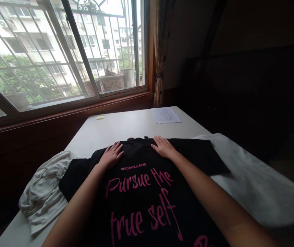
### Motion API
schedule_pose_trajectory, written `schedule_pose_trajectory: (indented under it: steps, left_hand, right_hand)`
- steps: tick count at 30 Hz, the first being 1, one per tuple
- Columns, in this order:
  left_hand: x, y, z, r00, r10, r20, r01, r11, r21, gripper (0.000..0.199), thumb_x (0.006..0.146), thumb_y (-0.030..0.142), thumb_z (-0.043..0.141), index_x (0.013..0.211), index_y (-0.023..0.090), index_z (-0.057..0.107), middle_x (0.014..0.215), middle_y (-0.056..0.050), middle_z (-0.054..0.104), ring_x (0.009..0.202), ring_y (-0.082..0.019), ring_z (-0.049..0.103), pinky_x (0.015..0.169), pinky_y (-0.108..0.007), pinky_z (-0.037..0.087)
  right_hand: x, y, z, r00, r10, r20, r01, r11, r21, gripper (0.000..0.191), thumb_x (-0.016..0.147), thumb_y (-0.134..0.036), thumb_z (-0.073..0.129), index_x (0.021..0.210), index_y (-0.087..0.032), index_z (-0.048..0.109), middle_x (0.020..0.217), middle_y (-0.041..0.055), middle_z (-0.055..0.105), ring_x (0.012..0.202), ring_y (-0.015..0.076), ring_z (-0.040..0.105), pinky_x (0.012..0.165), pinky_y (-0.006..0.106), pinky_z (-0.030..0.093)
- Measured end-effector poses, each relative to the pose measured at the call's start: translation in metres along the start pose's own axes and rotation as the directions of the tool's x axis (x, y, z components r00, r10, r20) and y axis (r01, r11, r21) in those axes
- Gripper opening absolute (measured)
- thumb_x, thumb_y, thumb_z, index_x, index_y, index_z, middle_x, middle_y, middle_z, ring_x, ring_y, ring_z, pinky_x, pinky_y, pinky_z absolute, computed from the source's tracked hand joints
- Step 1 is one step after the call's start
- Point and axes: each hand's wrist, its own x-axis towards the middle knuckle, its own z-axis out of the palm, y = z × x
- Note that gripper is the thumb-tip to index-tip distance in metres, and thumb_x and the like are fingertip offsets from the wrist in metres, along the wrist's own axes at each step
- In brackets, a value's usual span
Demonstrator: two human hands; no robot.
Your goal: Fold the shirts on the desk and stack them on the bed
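A black T-shirt point(142, 154) with pink lettering lies spread on the white table point(126, 125), its collar end away from me and its sleeves out to both sides. My left hand point(111, 154) rests flat on the shirt near the left shoulder, fingers apart. On the other side of the collar, my right hand point(163, 146) lies on the cloth with its fingers stretched out, by the right shoulder. Neither hand grips the fabric. My forearms cover parts of the shirt's sides, and its lower end runs out of view.
A crumpled pale cloth point(46, 187) lies at the table's left edge, and a white cloth point(249, 178) hangs over the right side. Printed paper sheets point(166, 115) and a yellow slip point(100, 117) are at the far end. Small items peek out behind the collar. A barred window stands beyond.
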Motion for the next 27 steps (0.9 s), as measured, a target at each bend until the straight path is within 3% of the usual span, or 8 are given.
schedule_pose_trajectory:
  steps: [4,8,14,19,22,27]
  left_hand:
    - [0.000,-0.008,-0.001,0.998,-0.006,-0.061,0.004,1.000,-0.027,0.057,0.107,0.048,0.029,0.161,0.030,0.036,0.171,0.000,0.028,0.158,-0.024,0.027,0.128,-0.044,0.023]
    - [-0.001,-0.019,-0.005,0.985,-0.098,-0.145,0.093,0.995,-0.036,0.056,0.106,0.038,0.033,0.161,0.027,0.034,0.167,-0.006,0.038,0.147,-0.027,0.044,0.122,-0.043,0.036]
    - [-0.004,-0.033,-0.016,0.958,-0.233,-0.164,0.233,0.972,-0.024,0.049,0.103,0.044,0.043,0.149,0.025,0.051,0.140,-0.012,0.059,0.130,-0.033,0.051,0.110,-0.047,0.045]
    - [0.008,-0.044,-0.026,0.955,-0.282,-0.094,0.277,0.959,-0.061,0.028,0.099,0.041,0.053,0.113,0.023,0.069,0.115,-0.010,0.069,0.112,-0.029,0.062,0.097,-0.038,0.053]
    - [0.016,-0.044,-0.029,0.955,-0.285,-0.080,0.279,0.957,-0.073,0.021,0.098,0.037,0.054,0.104,0.022,0.068,0.114,-0.009,0.069,0.109,-0.026,0.064,0.093,-0.036,0.053]
    - [0.022,-0.034,-0.027,0.948,-0.297,-0.115,0.293,0.955,-0.053,0.021,0.100,0.035,0.050,0.107,0.022,0.065,0.117,-0.011,0.065,0.111,-0.028,0.061,0.088,-0.037,0.052]
  right_hand:
    - [0.001,0.006,-0.004,0.992,0.019,-0.125,-0.023,0.999,-0.030,0.059,0.106,-0.052,0.034,0.156,-0.023,0.047,0.164,0.0078,0.042,0.150,0.0264,0.035,0.125,0.042,0.024]
    - [0.003,0.008,-0.009,0.976,0.085,-0.201,-0.094,0.995,-0.037,0.047,0.104,-0.049,0.044,0.141,-0.025,0.060,0.146,0.0120,0.056,0.132,0.0314,0.047,0.112,0.045,0.038]
    - [0.016,0.009,-0.016,0.963,0.173,-0.208,-0.181,0.983,-0.019,0.032,0.102,-0.048,0.052,0.120,-0.027,0.067,0.132,0.0122,0.057,0.124,0.0329,0.046,0.101,0.046,0.043]
    - [0.035,0.007,-0.022,0.960,0.242,-0.138,-0.246,0.969,-0.006,0.027,0.101,-0.044,0.055,0.110,-0.022,0.068,0.128,0.0133,0.057,0.124,0.0341,0.046,0.097,0.048,0.045]
    - [0.040,0.008,-0.025,0.960,0.250,-0.122,-0.254,0.967,-0.016,0.025,0.102,-0.039,0.054,0.113,-0.021,0.067,0.130,0.0149,0.056,0.124,0.0340,0.047,0.097,0.048,0.045]
    - [0.037,0.010,-0.027,0.947,0.279,-0.158,-0.289,0.957,-0.041,0.026,0.105,-0.035,0.048,0.119,-0.020,0.064,0.131,0.0170,0.055,0.122,0.0346,0.049,0.096,0.048,0.043]
